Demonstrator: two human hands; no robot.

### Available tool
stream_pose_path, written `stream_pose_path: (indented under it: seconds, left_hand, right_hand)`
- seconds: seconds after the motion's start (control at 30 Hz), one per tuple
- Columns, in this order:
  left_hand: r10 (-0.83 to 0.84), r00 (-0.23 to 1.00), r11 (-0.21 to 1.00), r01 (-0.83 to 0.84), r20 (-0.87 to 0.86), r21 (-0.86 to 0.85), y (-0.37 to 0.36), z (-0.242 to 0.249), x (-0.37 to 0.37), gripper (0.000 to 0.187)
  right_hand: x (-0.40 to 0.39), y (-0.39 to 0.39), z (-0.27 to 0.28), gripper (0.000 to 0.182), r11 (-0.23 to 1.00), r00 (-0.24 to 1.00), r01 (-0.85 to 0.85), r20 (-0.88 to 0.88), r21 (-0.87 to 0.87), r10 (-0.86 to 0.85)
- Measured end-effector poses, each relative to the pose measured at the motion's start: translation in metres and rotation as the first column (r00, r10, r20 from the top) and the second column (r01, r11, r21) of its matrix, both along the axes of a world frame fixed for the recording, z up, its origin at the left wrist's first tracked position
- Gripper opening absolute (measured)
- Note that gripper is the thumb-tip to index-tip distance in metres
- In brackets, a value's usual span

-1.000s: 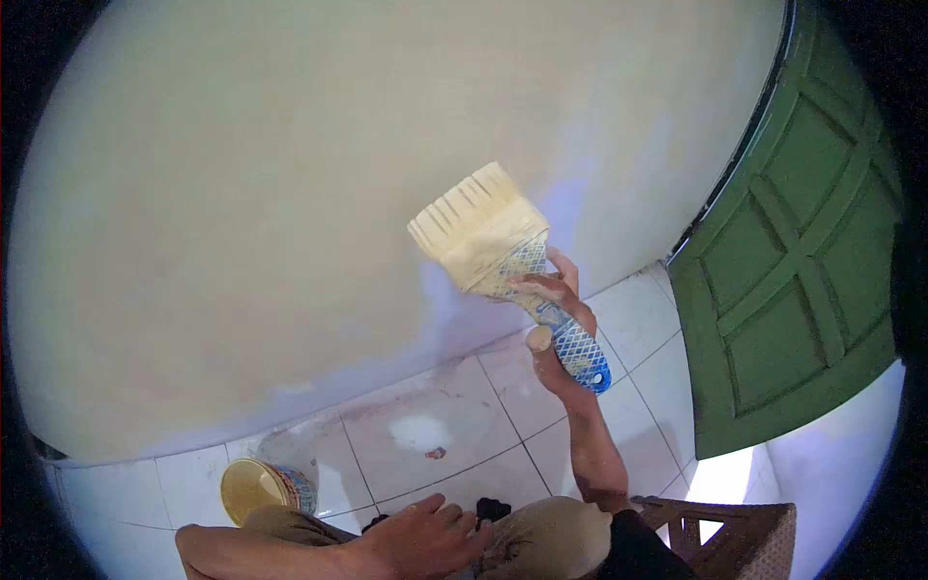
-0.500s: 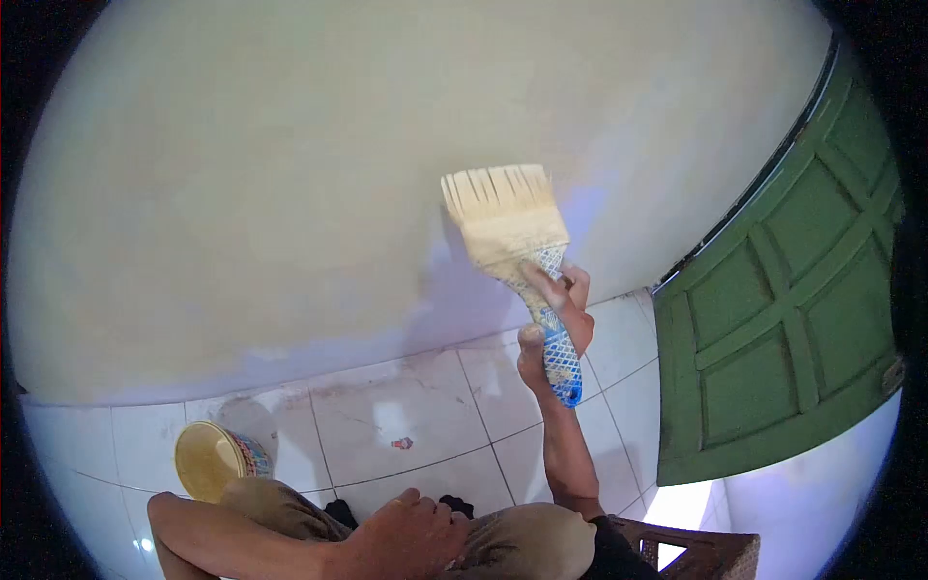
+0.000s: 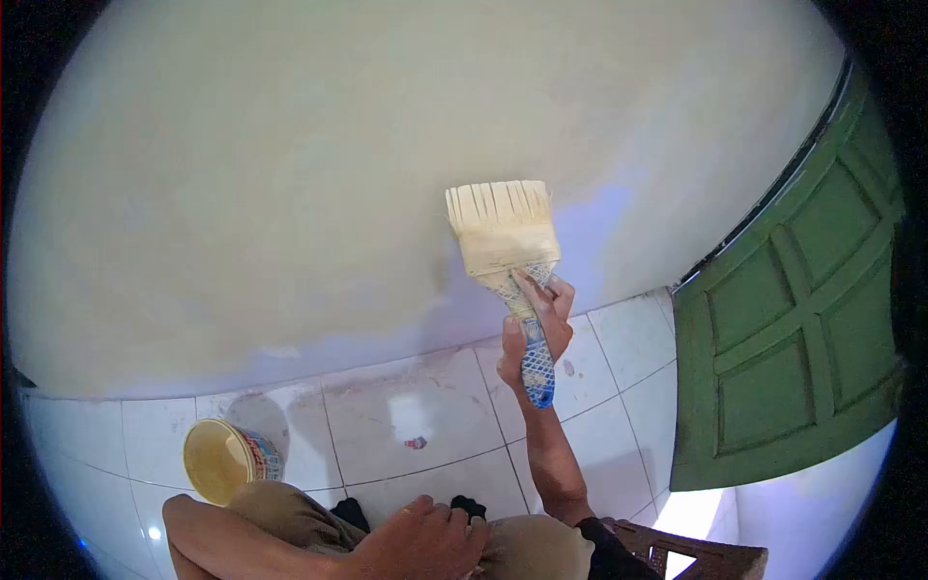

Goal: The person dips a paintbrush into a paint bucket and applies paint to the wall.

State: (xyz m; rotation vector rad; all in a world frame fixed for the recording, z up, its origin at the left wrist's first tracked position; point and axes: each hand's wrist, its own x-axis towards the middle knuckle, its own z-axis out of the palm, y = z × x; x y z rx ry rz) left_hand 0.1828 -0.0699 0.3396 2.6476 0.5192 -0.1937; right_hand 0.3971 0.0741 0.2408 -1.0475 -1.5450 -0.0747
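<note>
My right hand (image 3: 537, 316) is wrapped round the blue-and-white patterned handle of a wide paintbrush (image 3: 507, 246), thumb on one side and fingers on the other. Cream paint coats its head and splays the bristles into clumps. The bristles point up against the wall (image 3: 290, 193), where cream coating meets a pale lilac strip low down and to the right of the brush. My left hand (image 3: 425, 541) lies on my thigh, fingers laid over the trouser cloth and nothing held.
A paint bucket (image 3: 218, 459) with cream inside stands on the white tiled floor (image 3: 387, 464), left of my knee. A green panelled door (image 3: 773, 319) is at the right. Part of a brown chair (image 3: 701, 553) shows at bottom right. A small red scrap (image 3: 416, 443) lies on the tiles.
The brush and my right hand have shifted slightly down and left, and the brush has turned more upright. The view has moved a little; my left hand stays on my thigh.
</note>
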Motion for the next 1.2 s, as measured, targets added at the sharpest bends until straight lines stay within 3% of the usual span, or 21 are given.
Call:
stream_pose_path:
  seconds: [0.03, 0.3, 0.4, 0.47, 0.53, 0.57, 0.63, 0.7, 0.77, 0.83, 0.9, 0.93, 1.0, 1.1, 1.2]
  left_hand:
    - [0.111, 0.99, 0.992, -0.105, 0.088, -0.073, -0.001, 0.002, 0.0, 0.031]
    - [0.131, 0.991, 0.991, -0.131, 0.037, 0.007, 0.007, -0.008, 0.0, 0.033]
    - [0.135, 0.989, 0.991, -0.135, 0.066, 0.005, 0.006, -0.009, 0.001, 0.033]
    - [0.136, 0.986, 0.991, -0.136, 0.098, -0.006, 0.007, -0.012, 0.003, 0.033]
    - [-0.099, 0.98, 0.995, 0.101, -0.175, -0.001, 0.018, -0.019, 0.006, 0.052]
    - [-0.106, 0.98, 0.994, 0.107, -0.17, -0.004, 0.018, -0.019, 0.004, 0.052]
    - [0.085, 0.996, 0.996, -0.086, 0.028, 0.03, 0.017, -0.018, -0.004, 0.035]
    - [0.085, 0.996, 0.996, -0.085, 0.031, 0.01, 0.015, -0.012, -0.003, 0.035]
    - [0.092, 0.995, 0.996, -0.092, 0.032, -0.002, 0.012, -0.005, 0.0, 0.035]
    - [0.07, 0.997, 0.997, -0.07, -0.013, -0.014, 0.014, -0.003, 0.0, 0.032]
    - [0.089, 0.996, 0.996, -0.089, 0.017, -0.007, 0.014, -0.004, 0.001, 0.031]
    - [0.112, 0.993, 0.994, -0.112, 0.049, 0.0, 0.014, -0.006, 0.0, 0.031]
    - [0.111, 0.992, 0.992, -0.114, 0.054, 0.049, 0.011, -0.013, -0.001, 0.031]
    - [0.106, 0.992, 0.989, -0.112, 0.062, 0.094, 0.008, -0.016, -0.002, 0.032]
    - [0.107, 0.993, 0.993, -0.109, 0.05, 0.039, 0.012, -0.011, -0.001, 0.035]
  right_hand:
    - [0.002, 0.004, -0.004, 0.043, 1.0, 1.0, -0.009, 0.03, 0.01, 0.008]
    - [0.005, 0.025, -0.014, 0.04, 0.999, 0.997, -0.043, 0.06, 0.009, 0.042]
    - [0.009, 0.029, -0.015, 0.036, 0.995, 0.973, 0.047, 0.221, 0.088, -0.066]
    - [0.005, 0.027, -0.013, 0.035, 0.99, 0.981, 0.074, 0.169, 0.123, -0.094]
    - [0.004, 0.035, -0.019, 0.035, 0.989, 0.987, 0.055, 0.144, 0.137, -0.075]
    - [0.003, 0.038, -0.022, 0.036, 0.987, 0.992, 0.031, 0.118, 0.159, -0.05]
    - [-0.005, 0.041, -0.028, 0.039, 0.99, 0.993, 0.054, 0.094, 0.128, -0.067]
    - [-0.001, 0.038, -0.026, 0.041, 0.991, 0.995, 0.078, 0.052, 0.109, -0.084]
    - [0.003, 0.035, -0.024, 0.04, 1.0, 0.982, -0.011, -0.189, 0.008, 0.012]
    - [0.003, 0.031, -0.021, 0.034, 0.998, 0.981, -0.045, -0.186, 0.036, 0.051]
    - [0.009, 0.027, -0.018, 0.03, 0.986, 0.987, -0.057, -0.157, -0.157, 0.032]
    - [0.008, 0.028, -0.019, 0.03, 0.986, 0.987, -0.058, -0.157, -0.157, 0.033]
    - [0.009, 0.032, -0.021, 0.029, 0.991, 0.943, -0.117, -0.318, -0.058, 0.092]
    - [0.017, 0.034, -0.023, 0.027, 0.999, 0.98, -0.041, -0.194, -0.02, 0.036]
    - [0.014, 0.033, -0.021, 0.024, 0.999, 0.974, -0.023, -0.228, -0.026, 0.016]
